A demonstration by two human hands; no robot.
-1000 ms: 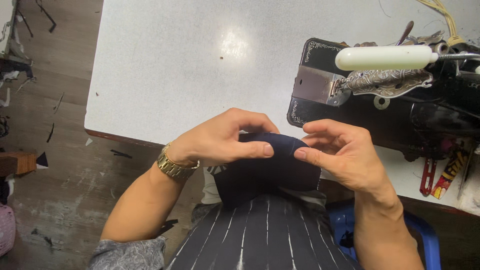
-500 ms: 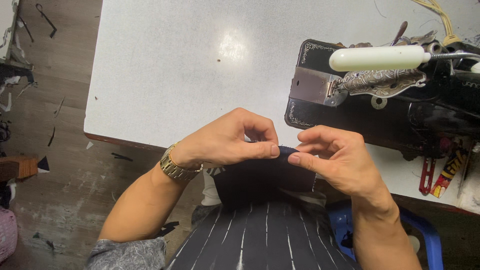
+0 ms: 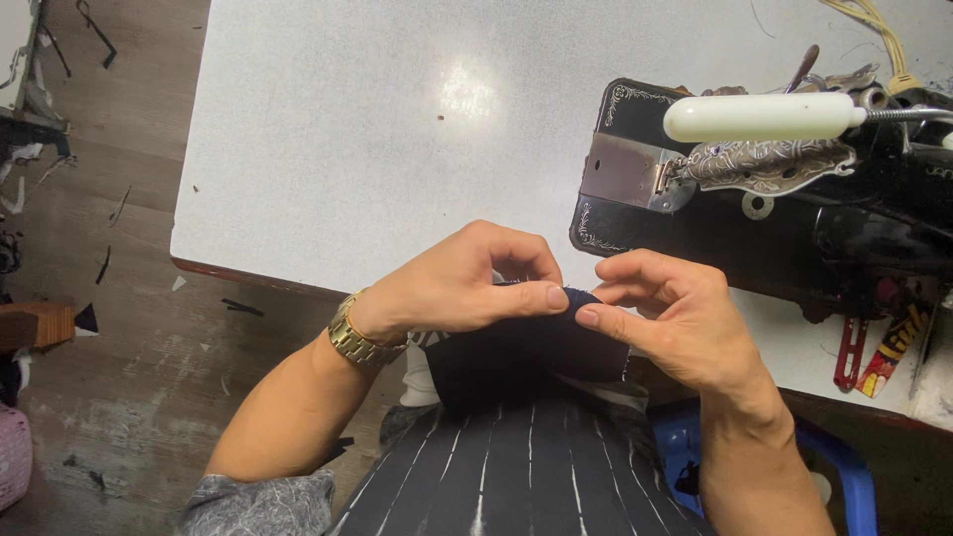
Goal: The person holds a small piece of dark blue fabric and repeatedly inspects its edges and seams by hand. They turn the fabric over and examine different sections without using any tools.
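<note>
At table edge: two hands, left hand (image 3: pixel 457 283) and right hand (image 3: pixel 670 323), both pinching one dark cloth piece (image 3: pixel 516 352); one sewing machine (image 3: pixel 794 208) beside.

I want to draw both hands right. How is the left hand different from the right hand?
The left hand has a gold watch on its wrist; the right hand has a bare wrist. The left hand's knuckles bunch up high over the dark cloth, while the right hand lies lower, with its fingers curled towards the left. The left hand comes in from the lower left, the right from the lower right. Both pinch the same edge of the dark cloth, thumbs nearly meeting.
</note>
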